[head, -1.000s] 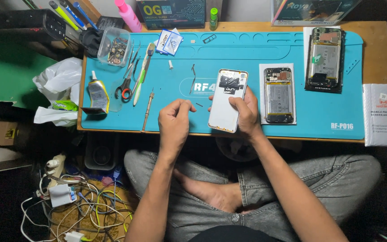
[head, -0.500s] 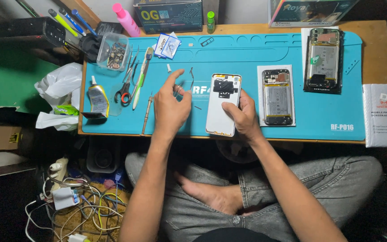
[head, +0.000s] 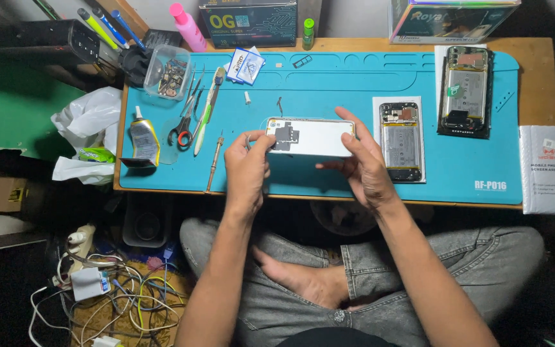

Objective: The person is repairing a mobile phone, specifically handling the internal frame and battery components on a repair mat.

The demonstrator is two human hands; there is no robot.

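I hold a white phone panel [head: 313, 137] lying sideways above the blue work mat [head: 329, 83], its dark camera cut-out toward the left. My left hand [head: 246, 168] pinches its left end, thumb and fingers closed on the edge. The right end rests in my right hand [head: 362, 164], fingers spread along the edge. An opened phone [head: 401, 139] with its battery showing lies on a white sheet just right of my right hand. A second opened phone [head: 464, 91] lies further back right.
Left of my hands lie a screwdriver [head: 213, 162], red-handled scissors [head: 184, 126], tweezers, a glue tube [head: 142, 139] and a clear parts box [head: 167, 72]. Boxes and a pink bottle [head: 187, 27] stand at the back edge. A white packet [head: 545, 168] sits far right. Cables cover the floor.
The panel was upright on the mat under my right hand while my left reached toward the mat. Now it is turned sideways and lifted, gripped by both hands.
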